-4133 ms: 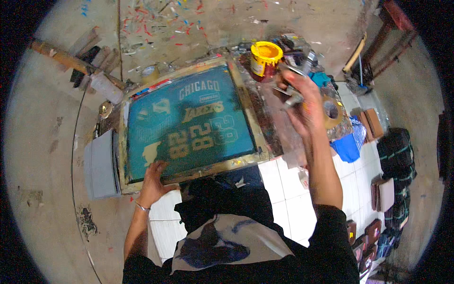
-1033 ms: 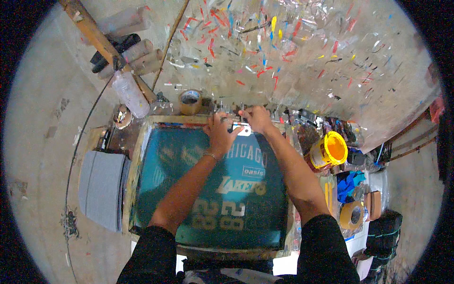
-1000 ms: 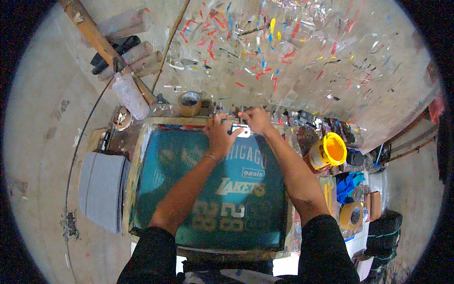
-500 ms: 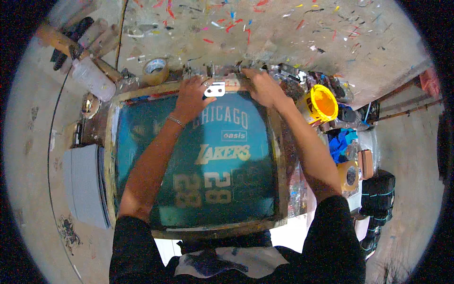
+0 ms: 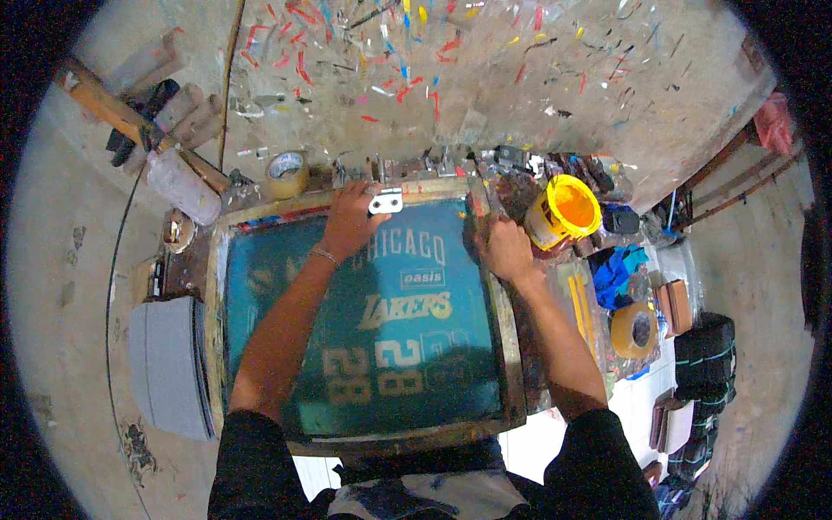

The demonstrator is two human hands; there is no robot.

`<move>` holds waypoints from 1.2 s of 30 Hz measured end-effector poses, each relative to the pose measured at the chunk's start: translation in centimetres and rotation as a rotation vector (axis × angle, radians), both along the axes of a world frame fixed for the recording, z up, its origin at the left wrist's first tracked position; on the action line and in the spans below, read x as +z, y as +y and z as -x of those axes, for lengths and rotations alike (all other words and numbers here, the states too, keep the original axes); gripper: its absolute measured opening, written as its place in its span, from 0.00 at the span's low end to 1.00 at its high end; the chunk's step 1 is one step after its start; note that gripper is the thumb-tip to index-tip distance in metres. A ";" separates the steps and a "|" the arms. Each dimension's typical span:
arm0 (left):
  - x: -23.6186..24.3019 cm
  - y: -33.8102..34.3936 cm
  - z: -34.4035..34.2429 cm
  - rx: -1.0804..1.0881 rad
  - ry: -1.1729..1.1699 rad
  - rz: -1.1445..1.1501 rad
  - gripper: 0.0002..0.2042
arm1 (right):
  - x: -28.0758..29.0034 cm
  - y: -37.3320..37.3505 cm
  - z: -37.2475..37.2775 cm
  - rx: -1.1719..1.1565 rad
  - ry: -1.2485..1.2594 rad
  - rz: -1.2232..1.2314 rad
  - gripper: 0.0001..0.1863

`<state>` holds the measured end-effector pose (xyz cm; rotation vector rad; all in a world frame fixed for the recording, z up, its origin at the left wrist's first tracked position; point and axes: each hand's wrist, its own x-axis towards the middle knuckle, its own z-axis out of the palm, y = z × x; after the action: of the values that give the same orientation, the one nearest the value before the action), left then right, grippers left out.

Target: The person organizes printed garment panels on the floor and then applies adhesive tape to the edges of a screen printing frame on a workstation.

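A wood-framed printing screen (image 5: 260, 321) with teal mesh, pale lettering and numerals lies in front of me. At the middle of its far edge, my left hand (image 5: 348, 217) grips a small white plate (image 5: 385, 200) with two dark holes, fingers over the edge and thumb below. My right hand (image 5: 504, 244) is closed at the frame's upper right, around a narrow dark item I cannot make out. Just right of it stands a yellow paint pot (image 5: 563, 208) of orange paint.
A tape roll (image 5: 287, 178) and a plastic bottle (image 5: 182, 186) are behind the screen's left corner. Grey sheets (image 5: 169, 368) lie to the left. At right are blue cloth (image 5: 617, 277), another tape roll (image 5: 633, 329) and black bundles (image 5: 702, 364). A paint-flecked wall (image 5: 520, 78) rises behind.
My left hand has stayed at the far edge with the white plate since a second ago. My right hand has moved from that edge rightward and toward me, down the frame's right side.
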<state>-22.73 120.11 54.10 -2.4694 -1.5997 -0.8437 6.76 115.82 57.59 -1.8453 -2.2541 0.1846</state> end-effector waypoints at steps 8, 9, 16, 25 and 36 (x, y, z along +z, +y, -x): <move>-0.9 0.0 0.5 -0.038 -0.007 0.087 0.31 | -1.6 -0.5 -0.7 -0.074 0.052 0.002 0.19; -0.9 0.1 0.4 -0.047 0.022 0.062 0.31 | -1.4 -0.6 -0.5 -0.085 0.081 -0.005 0.19; -1.2 1.8 -0.6 -0.013 0.075 -0.071 0.30 | 1.5 0.2 1.4 0.017 0.044 -0.216 0.19; -1.8 0.9 -1.3 -0.031 -0.125 -0.102 0.44 | 3.0 9.3 9.2 0.392 0.270 0.006 0.15; -3.2 2.4 5.3 -0.145 0.122 0.147 0.25 | 0.0 7.3 11.6 0.548 0.146 -0.034 0.30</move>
<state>-28.07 122.53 50.86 -2.7071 -1.5091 -0.5965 -4.84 123.14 57.56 -1.1147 -2.5762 0.3517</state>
